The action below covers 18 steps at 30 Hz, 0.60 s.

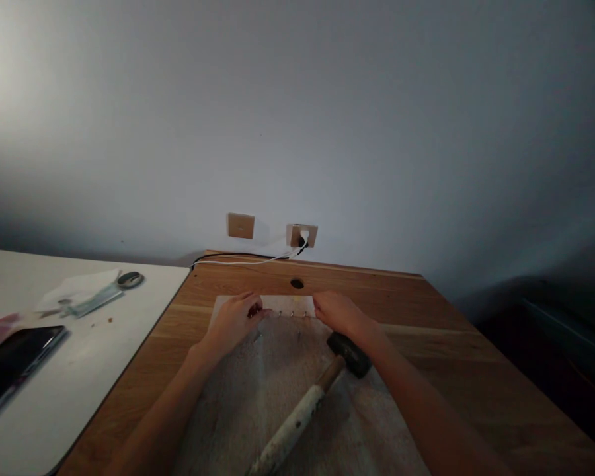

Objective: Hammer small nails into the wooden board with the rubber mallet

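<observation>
A pale worn board lies on the wooden desk in front of me. Along its far edge stands a short row of small nails. My left hand rests at the left end of that row with its fingers curled in a pinch near the board's edge; what they hold is too small to make out. My right hand lies on the board at the right end of the row, fingers bent down on the surface. A hammer with a black head and a whitish handle lies on the board, just below my right wrist.
A cable hole sits in the desk beyond the board. Two wall sockets are behind, with a white cable plugged in. A white table to the left carries a dark tablet, papers and a tape roll.
</observation>
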Each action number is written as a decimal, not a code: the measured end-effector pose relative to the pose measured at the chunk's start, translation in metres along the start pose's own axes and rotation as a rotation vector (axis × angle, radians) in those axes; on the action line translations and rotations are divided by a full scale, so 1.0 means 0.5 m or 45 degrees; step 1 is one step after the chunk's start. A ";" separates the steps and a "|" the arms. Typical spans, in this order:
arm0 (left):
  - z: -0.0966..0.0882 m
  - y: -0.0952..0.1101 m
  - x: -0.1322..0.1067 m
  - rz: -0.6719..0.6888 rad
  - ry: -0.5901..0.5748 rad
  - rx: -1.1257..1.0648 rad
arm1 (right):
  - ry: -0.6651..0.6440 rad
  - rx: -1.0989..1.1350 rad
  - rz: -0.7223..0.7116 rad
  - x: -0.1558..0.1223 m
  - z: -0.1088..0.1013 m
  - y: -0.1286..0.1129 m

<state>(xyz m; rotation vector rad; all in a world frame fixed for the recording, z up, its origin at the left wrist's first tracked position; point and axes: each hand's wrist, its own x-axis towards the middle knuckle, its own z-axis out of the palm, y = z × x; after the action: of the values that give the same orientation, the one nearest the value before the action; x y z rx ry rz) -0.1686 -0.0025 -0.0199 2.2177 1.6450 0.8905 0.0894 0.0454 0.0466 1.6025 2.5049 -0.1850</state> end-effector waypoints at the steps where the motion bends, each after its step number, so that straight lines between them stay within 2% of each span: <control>1: 0.001 0.004 -0.001 -0.002 -0.036 -0.025 | -0.012 0.033 -0.054 -0.002 -0.006 0.000; 4: 0.009 0.010 -0.007 0.047 -0.137 -0.054 | -0.083 0.141 -0.240 -0.013 -0.022 -0.004; 6: 0.018 0.010 -0.011 0.081 -0.109 -0.033 | -0.101 0.170 -0.293 -0.019 -0.026 -0.010; 8: 0.028 0.005 -0.012 0.100 -0.071 -0.027 | -0.044 0.136 -0.231 -0.020 -0.022 -0.018; 12: 0.036 -0.003 -0.006 0.114 -0.101 -0.034 | 0.063 -0.013 -0.014 -0.008 -0.001 -0.036; 14: 0.035 -0.005 -0.003 0.127 -0.107 -0.039 | 0.045 -0.056 0.006 0.002 0.007 -0.044; 18: 0.037 -0.005 -0.001 0.171 -0.111 -0.050 | 0.041 -0.048 -0.069 0.009 0.002 -0.050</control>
<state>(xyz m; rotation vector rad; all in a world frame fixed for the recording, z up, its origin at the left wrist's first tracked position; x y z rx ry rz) -0.1595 0.0007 -0.0362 2.3279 1.4431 0.8379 0.0647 0.0387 0.0452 1.5363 2.5619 -0.1184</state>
